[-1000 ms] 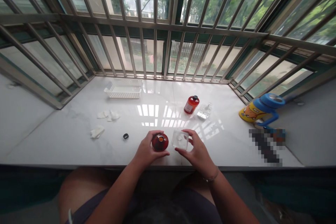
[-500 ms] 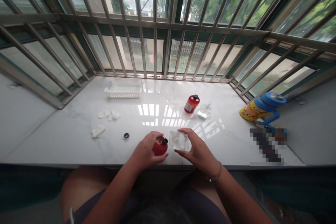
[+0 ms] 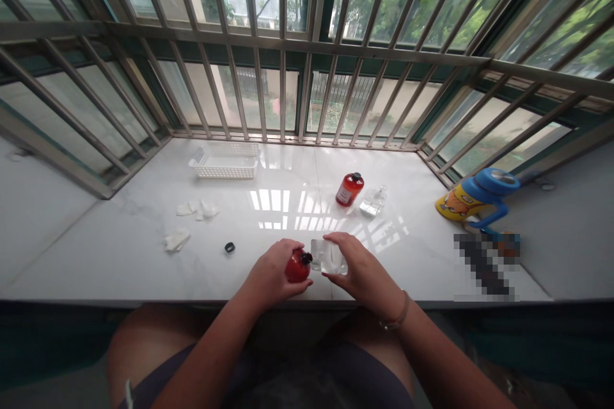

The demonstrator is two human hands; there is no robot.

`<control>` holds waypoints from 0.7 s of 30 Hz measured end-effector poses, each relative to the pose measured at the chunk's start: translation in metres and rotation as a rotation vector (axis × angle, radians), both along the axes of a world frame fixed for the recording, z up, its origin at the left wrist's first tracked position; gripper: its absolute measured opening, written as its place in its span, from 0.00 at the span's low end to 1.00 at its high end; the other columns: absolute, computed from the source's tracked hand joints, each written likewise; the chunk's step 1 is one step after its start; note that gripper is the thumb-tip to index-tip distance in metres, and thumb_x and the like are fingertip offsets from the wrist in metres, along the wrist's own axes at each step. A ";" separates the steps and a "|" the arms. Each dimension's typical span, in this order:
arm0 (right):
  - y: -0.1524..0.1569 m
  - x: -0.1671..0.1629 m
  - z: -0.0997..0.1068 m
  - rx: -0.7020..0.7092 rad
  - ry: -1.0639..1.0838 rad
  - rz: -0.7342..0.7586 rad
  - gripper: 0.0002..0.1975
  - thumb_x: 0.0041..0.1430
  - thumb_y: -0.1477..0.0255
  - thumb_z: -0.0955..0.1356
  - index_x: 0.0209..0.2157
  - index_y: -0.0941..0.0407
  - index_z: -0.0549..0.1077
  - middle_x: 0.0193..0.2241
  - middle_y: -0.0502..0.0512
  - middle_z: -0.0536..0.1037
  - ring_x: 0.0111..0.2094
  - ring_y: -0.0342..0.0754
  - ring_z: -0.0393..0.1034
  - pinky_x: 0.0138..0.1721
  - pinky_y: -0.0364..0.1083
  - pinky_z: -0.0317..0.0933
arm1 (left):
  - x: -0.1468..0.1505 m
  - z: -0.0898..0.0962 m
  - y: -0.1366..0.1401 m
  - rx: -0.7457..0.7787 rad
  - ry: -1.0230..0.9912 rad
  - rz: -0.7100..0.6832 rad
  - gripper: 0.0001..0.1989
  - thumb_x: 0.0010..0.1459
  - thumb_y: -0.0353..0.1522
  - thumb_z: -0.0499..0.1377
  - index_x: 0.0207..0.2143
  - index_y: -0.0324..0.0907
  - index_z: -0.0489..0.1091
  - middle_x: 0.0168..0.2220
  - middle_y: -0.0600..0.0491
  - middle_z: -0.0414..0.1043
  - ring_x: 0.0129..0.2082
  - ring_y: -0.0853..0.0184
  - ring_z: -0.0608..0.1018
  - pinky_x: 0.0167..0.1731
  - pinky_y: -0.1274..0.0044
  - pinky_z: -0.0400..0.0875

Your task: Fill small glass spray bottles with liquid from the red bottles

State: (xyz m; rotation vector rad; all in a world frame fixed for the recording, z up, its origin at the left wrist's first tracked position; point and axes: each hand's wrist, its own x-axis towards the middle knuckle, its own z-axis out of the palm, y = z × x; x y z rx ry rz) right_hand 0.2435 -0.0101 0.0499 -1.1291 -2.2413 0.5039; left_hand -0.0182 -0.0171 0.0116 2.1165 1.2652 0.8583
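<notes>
My left hand (image 3: 271, 271) is wrapped round a red bottle (image 3: 296, 270), whose uncapped black neck tilts to the right. In my right hand (image 3: 361, 267) is a clear, blocky glass bottle (image 3: 330, 260), gripped between thumb and fingers. The red bottle's neck is close to the glass bottle's left end; I cannot tell whether they touch. On the white counter (image 3: 201, 275), left of my hands, lies a small black cap (image 3: 229, 248). Beyond my hands stand a second red bottle (image 3: 350, 190) with a black cap and a clear glass bottle (image 3: 373, 202).
Crumpled white tissues (image 3: 177, 240) lie on the left. A white perforated basket (image 3: 225, 169) sits near the barred window. On the right are a blue and yellow drinking bottle (image 3: 467, 198) and a blurred-out dark object (image 3: 484, 265). The counter's front edge runs before my lap.
The red bottle has tilted further and moved slightly right, bringing its neck closer to the glass bottle. The glass bottle has turned in my right hand. Both grips hold.
</notes>
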 end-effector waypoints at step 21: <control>0.007 -0.007 0.027 -0.003 -0.204 0.066 0.42 0.51 0.85 0.77 0.65 0.48 0.66 0.58 0.61 0.76 0.61 0.62 0.72 0.61 0.64 0.73 | 0.001 0.001 0.001 0.010 0.007 -0.010 0.32 0.51 0.38 0.75 0.57 0.49 0.67 0.53 0.48 0.77 0.51 0.53 0.80 0.52 0.61 0.77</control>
